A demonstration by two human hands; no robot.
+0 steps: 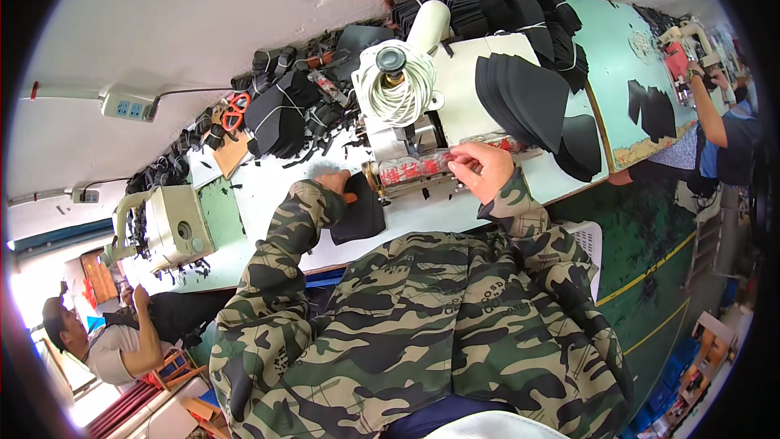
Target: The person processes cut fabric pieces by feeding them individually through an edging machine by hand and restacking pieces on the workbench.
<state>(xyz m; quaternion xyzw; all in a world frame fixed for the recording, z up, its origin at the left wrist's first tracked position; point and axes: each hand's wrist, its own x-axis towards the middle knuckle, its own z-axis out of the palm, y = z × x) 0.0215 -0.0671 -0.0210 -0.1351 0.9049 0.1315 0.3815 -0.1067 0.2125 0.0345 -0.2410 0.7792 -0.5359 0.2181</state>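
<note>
My left hand (331,182) is at the left end of a beige bench machine (423,28), its fingers closed at the edge of a flat black piece (360,218) with a rounded lower edge. The sleeve hides part of that hand. My right hand (485,171) is at the front of the machine, by a clear cover with red markings (413,169). Its fingers are curled, with thumb and forefinger close together; I cannot make out anything between them. To its right lies a fanned stack of black cut pieces (520,97).
Bundles of tied black pieces (280,118) and orange-handled scissors (236,111) lie along the wall. A second machine (175,228) stands at left on the white table (268,211). People sit at the far left (122,341) and far right (727,130). A white basket (587,248) is by my right side.
</note>
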